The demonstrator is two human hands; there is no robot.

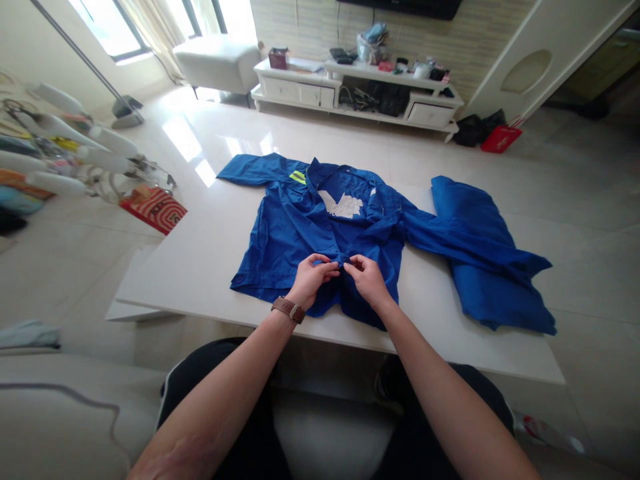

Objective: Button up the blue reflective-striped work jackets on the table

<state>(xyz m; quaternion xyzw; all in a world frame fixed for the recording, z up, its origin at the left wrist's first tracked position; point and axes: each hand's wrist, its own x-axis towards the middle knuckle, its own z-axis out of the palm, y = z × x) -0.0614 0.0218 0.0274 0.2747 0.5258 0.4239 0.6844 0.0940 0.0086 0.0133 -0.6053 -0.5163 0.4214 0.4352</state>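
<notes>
A blue jacket (285,230) lies spread on the white table, its collar toward the far side and its sleeves out to both sides. A yellow-green patch and white print show on it. My left hand (315,277), with a brown watch strap at the wrist, pinches the front edge of the jacket near its lower middle. Just to the right, my right hand (367,277) pinches the same front edge, fingertips close to the left ones. The small part between the fingertips is hidden. On the right lies a folded blue garment (500,293), partly under the jacket's right sleeve.
The white table (190,267) reaches across in front of my knees. A red paper bag (155,208) stands beyond its left edge, near a rack (95,140). A low white cabinet (295,90) is by the far wall. A plastic bottle (547,432) lies at the lower right.
</notes>
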